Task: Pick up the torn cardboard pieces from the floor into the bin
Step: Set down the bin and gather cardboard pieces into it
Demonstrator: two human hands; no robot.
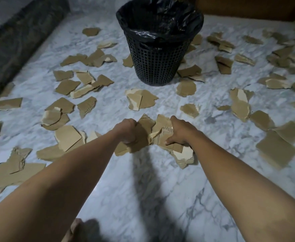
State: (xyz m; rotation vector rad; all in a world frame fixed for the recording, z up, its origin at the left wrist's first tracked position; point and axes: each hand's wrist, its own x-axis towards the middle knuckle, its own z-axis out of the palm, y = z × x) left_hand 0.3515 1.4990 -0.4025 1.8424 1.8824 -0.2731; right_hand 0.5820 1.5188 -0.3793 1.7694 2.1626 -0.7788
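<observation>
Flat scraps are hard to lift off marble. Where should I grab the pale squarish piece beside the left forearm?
Pinch the squarish piece at its near corner, coming from the person's side. It lies atop other scraps, so that corner looks propped slightly above the marble floor, probably leaving room for a thumb beneath.

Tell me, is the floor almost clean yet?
Not nearly. Done: only the floor nearest the person is bare, and the inside of the bin is hidden. In hand: the left hand and right hand grip a bunch of cardboard pieces. Left: many scattered pieces lie all around the bin.
</observation>
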